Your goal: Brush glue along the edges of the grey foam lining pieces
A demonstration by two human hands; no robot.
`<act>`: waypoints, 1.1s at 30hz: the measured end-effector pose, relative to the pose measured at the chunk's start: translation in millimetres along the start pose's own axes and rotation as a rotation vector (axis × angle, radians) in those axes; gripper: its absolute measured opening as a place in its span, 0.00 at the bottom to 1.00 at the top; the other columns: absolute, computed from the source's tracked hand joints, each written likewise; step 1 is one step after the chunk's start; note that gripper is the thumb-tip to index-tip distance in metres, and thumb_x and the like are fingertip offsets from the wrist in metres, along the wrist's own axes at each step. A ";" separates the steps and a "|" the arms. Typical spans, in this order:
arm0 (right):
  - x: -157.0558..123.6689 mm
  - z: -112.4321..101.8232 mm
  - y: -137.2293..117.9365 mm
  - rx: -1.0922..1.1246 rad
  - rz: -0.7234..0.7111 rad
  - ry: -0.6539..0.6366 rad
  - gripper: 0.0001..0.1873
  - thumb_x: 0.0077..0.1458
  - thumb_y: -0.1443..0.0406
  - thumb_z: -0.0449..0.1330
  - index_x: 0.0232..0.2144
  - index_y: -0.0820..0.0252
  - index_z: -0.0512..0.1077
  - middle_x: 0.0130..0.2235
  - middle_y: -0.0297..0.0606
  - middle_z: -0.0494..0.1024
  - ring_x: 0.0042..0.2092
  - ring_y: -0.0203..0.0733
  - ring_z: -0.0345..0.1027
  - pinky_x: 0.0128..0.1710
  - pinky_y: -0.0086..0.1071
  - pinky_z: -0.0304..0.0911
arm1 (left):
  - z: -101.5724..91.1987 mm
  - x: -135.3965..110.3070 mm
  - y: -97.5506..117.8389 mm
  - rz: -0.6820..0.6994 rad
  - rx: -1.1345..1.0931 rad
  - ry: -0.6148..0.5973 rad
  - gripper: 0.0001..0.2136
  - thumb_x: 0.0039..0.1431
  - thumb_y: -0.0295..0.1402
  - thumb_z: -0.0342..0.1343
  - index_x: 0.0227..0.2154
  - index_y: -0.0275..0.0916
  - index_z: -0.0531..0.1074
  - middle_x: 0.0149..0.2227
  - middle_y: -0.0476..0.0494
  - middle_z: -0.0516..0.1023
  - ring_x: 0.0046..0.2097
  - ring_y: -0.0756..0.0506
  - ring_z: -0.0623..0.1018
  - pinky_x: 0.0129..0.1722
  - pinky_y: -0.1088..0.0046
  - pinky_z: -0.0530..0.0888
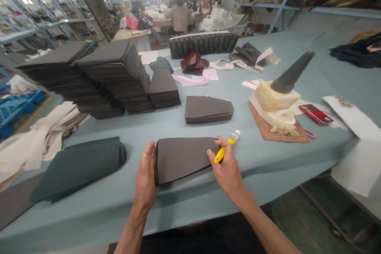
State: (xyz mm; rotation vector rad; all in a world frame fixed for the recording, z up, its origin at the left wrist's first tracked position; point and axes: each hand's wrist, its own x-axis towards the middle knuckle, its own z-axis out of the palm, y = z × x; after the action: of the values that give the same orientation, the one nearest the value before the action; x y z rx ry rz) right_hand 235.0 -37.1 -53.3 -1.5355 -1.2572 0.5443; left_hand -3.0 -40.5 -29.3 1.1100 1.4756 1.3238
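Observation:
A short stack of dark grey fabric pieces point(186, 158), wide at the left and tapering rightward, lies in front of me on the table. My left hand point(146, 174) is upright against its wide end, fingers stretched out and close together. Wrapped round a yellow-handled brush point(222, 154) with whitish bristles, my right hand point(228, 170) also touches the narrow end of the stack with its fingers. Just beyond lies a similar small stack point(208, 108). To the left rests a folded dark green-grey piece point(81, 166).
Tall stacks of grey pieces point(107, 61) stand at the back left. On the right, a dark cone point(293, 73) rises from a yellowish block point(274, 96) on a brown board point(258, 125), near a red device point(316, 114). Scraps and ribbons lie behind. A person point(180, 18) is farther back.

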 end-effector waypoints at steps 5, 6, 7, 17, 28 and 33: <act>-0.6 1.3 -1.2 -0.030 0.065 0.001 0.26 0.62 0.47 0.62 0.54 0.55 0.69 0.70 0.60 0.72 0.68 0.61 0.72 0.63 0.58 0.71 | 3.6 -5.9 -2.0 -0.021 -0.044 -0.017 0.43 0.72 0.64 0.32 0.77 0.38 0.54 0.79 0.34 0.55 0.79 0.39 0.56 0.80 0.55 0.56; -1.0 1.9 -1.7 -0.037 0.073 0.005 0.26 0.61 0.47 0.62 0.54 0.55 0.69 0.70 0.60 0.72 0.69 0.61 0.72 0.63 0.58 0.71 | 4.1 -6.8 -2.9 -0.024 -0.047 -0.021 0.42 0.72 0.63 0.32 0.77 0.38 0.53 0.79 0.34 0.53 0.79 0.39 0.56 0.80 0.55 0.55; -1.5 2.5 -2.2 -0.042 0.075 0.007 0.26 0.61 0.47 0.62 0.54 0.55 0.69 0.70 0.61 0.71 0.69 0.61 0.71 0.64 0.59 0.70 | 4.6 -7.7 -3.9 -0.028 -0.048 -0.025 0.42 0.73 0.63 0.31 0.78 0.39 0.51 0.80 0.35 0.52 0.79 0.40 0.55 0.80 0.55 0.55; -8.6 6.1 -3.5 -0.088 0.037 -0.007 0.24 0.65 0.48 0.61 0.55 0.54 0.67 0.69 0.59 0.72 0.71 0.58 0.67 0.71 0.61 0.61 | 3.5 -14.8 -12.1 0.027 0.015 -0.061 0.38 0.74 0.61 0.32 0.77 0.43 0.53 0.80 0.38 0.51 0.81 0.40 0.52 0.81 0.54 0.50; -10.9 12.0 -7.5 -0.116 0.051 0.021 0.24 0.64 0.49 0.61 0.55 0.55 0.65 0.67 0.61 0.73 0.70 0.60 0.67 0.70 0.64 0.60 | 3.6 -13.0 -11.8 0.011 -0.005 -0.057 0.35 0.75 0.58 0.40 0.77 0.46 0.55 0.80 0.43 0.52 0.81 0.41 0.52 0.82 0.53 0.46; -10.2 17.7 -2.6 -0.079 0.044 0.016 0.24 0.65 0.51 0.60 0.57 0.56 0.65 0.67 0.61 0.73 0.72 0.58 0.66 0.70 0.59 0.62 | 3.0 -6.2 -16.6 -0.007 -0.028 -0.015 0.36 0.74 0.60 0.40 0.75 0.44 0.59 0.79 0.43 0.57 0.80 0.40 0.55 0.82 0.54 0.47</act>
State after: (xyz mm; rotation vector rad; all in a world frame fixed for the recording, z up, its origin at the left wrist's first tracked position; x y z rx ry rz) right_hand 215.6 -39.0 -60.0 -1.6335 -1.2482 0.5151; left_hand 0.2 -46.5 -45.9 1.0936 1.4448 1.3247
